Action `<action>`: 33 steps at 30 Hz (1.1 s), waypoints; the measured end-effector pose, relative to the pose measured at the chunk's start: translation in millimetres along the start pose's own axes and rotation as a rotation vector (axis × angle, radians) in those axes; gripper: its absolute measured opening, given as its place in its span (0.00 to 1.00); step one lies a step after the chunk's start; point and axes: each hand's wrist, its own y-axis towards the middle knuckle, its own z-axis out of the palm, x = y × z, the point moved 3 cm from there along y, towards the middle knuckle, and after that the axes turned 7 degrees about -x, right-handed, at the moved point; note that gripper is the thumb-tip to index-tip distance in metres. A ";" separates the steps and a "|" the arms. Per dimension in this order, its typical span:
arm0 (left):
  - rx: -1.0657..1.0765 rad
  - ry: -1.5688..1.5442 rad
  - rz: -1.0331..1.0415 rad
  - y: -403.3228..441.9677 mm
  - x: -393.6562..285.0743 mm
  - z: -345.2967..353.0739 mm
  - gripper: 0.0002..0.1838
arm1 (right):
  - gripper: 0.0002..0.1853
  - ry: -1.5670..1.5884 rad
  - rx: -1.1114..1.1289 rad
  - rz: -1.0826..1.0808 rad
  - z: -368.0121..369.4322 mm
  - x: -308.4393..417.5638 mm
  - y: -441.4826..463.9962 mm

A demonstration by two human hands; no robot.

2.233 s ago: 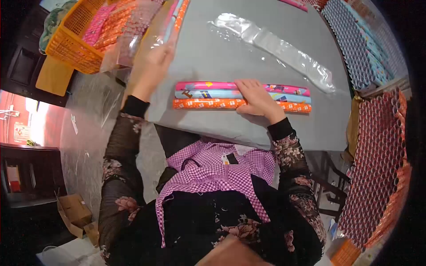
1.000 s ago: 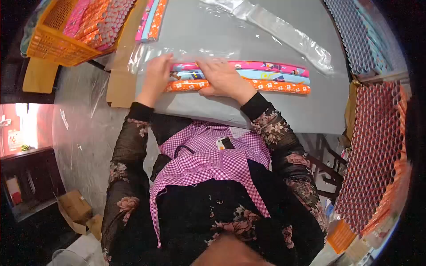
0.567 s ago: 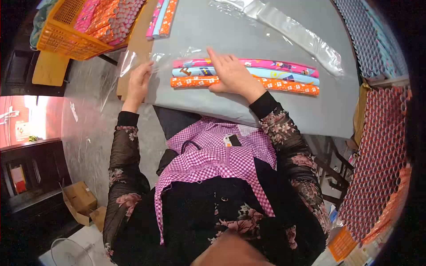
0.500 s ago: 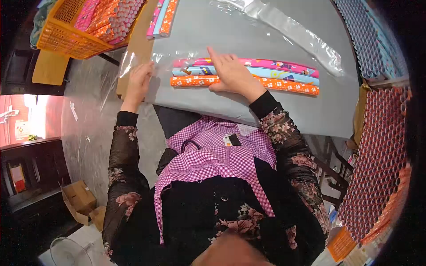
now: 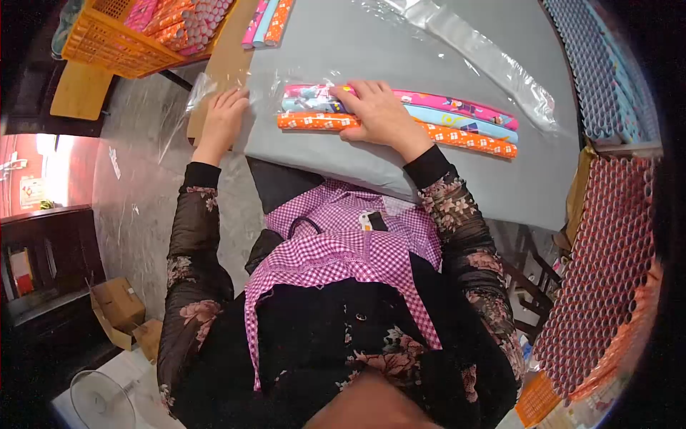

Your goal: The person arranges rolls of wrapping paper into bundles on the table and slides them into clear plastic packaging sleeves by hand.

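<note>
Right-hand grip (image 5: 382,116) across three patterned rolls (image 5: 457,124), apron patch (image 5: 373,222) illegibly small

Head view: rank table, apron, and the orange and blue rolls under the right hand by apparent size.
1. Table
2. Apron
3. Orange roll, blue roll: alike, both partly hidden by the right hand; unranked.

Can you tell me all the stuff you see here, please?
Nearest rolls: three, pink, blue, orange, table front
Farther rolls: three, same colours, far left
Plastic sleeves: uncounted, clear, table's right
Clear film: uncounted, clear, left end of nearest rolls
Table: one, grey, centre
Basket: one, orange, top left
Stacked rolls: many, red and blue, right
Cardboard box: at least one, brown, lower left
Apron: one, purple-white, bottom middle
Left hand: one, beside film
Right hand: one, on nearest rolls
</note>
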 end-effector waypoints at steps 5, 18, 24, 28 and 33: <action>-0.172 -0.031 -0.198 4.4 -2.0 0.6 0.14 | 0.42 0.005 0.054 0.036 -2.0 1.0 2.7; -0.180 -0.193 -0.072 77.1 -154.5 15.4 0.12 | 0.41 -0.033 -0.035 -0.038 0.5 -1.3 2.3; -0.193 -0.182 -0.097 74.5 -157.5 15.9 0.07 | 0.41 -0.024 -0.025 -0.023 2.7 -1.1 0.9; -0.187 -0.151 -0.089 74.3 -155.5 21.6 0.06 | 0.42 -0.029 -0.009 -0.002 5.0 -2.9 0.3; -0.135 -0.190 -0.175 65.0 -146.7 27.5 0.04 | 0.42 -0.020 0.039 0.027 0.4 -0.4 1.4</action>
